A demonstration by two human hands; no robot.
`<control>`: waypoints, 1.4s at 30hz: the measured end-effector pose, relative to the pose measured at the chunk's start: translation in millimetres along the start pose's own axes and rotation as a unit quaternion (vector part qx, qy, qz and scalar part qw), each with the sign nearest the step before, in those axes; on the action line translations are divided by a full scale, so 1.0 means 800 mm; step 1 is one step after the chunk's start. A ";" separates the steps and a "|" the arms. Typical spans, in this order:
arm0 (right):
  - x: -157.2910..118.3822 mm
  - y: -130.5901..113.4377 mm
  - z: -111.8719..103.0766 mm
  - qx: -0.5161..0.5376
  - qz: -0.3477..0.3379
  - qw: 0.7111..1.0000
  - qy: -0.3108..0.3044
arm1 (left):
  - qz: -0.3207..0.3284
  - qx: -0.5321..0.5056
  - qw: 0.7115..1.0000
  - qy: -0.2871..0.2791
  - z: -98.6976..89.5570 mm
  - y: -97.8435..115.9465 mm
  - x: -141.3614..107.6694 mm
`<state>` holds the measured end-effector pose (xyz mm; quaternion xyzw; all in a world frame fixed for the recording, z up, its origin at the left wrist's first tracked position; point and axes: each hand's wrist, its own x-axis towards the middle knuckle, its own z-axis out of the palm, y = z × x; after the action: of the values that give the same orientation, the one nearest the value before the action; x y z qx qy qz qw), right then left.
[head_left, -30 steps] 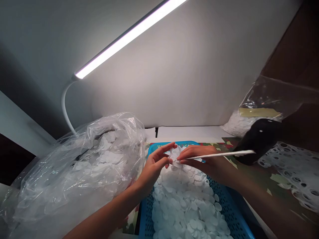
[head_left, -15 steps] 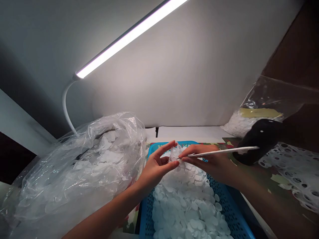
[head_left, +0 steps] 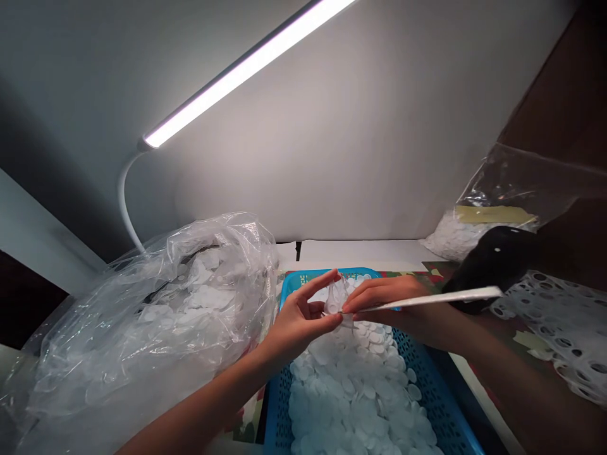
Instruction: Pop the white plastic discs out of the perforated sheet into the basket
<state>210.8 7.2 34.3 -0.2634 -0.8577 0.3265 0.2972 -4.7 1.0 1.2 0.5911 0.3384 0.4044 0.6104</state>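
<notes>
Over the far end of a blue plastic basket (head_left: 276, 411), my left hand (head_left: 301, 314) pinches a small translucent white plastic piece (head_left: 335, 298) between thumb and fingers. My right hand (head_left: 396, 302) grips a slim white stick-like tool (head_left: 450, 296) near its thin tip, which meets the piece by my left thumb. Its long end sticks out to the right above my wrist. What kind of tool it is I cannot make out. Beneath both hands lie many flat white translucent discs (head_left: 360, 398) that fill the basket.
A large clear plastic bag (head_left: 156, 354) of white pieces bulges at the left. Above hangs a lit lamp (head_left: 246, 72). To the right stand a black object (head_left: 490, 265), a sheet with round holes (head_left: 564, 322) and another clear bag (head_left: 455, 237) of white bits.
My right hand has rolled slightly, its fingers closer over the piece. The tool's outer end has shifted a little right and down. My left hand keeps its pinch.
</notes>
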 end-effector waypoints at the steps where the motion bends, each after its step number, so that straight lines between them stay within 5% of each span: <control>1: 0.000 0.001 0.000 0.001 0.001 1.000 -0.005 | 0.002 0.003 1.000 -0.001 0.000 -0.001 0.000; 11: -0.001 -0.007 0.007 -0.088 0.000 0.996 -0.028 | -0.007 0.027 1.000 -0.010 0.002 0.002 0.000; 20: 0.001 0.001 0.015 -0.195 -0.072 0.978 -0.012 | -0.012 -0.002 1.000 -0.027 -0.002 -0.007 0.003; 25: 0.003 0.001 0.014 -0.198 -0.126 0.972 0.009 | -0.012 -0.005 1.000 -0.017 -0.002 -0.005 0.002; 38: 0.001 0.001 0.017 -0.142 -0.058 0.988 -0.008 | -0.028 -0.016 0.999 -0.017 -0.002 -0.004 0.003; 42: -0.001 0.005 0.019 -0.131 -0.083 0.987 0.045 | -0.024 -0.012 0.999 -0.017 0.000 -0.003 0.003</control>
<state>202.1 3.6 21.8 -0.2420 -0.8978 0.1735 0.3245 -3.5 3.4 -0.7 0.5821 0.3374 0.3833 0.6327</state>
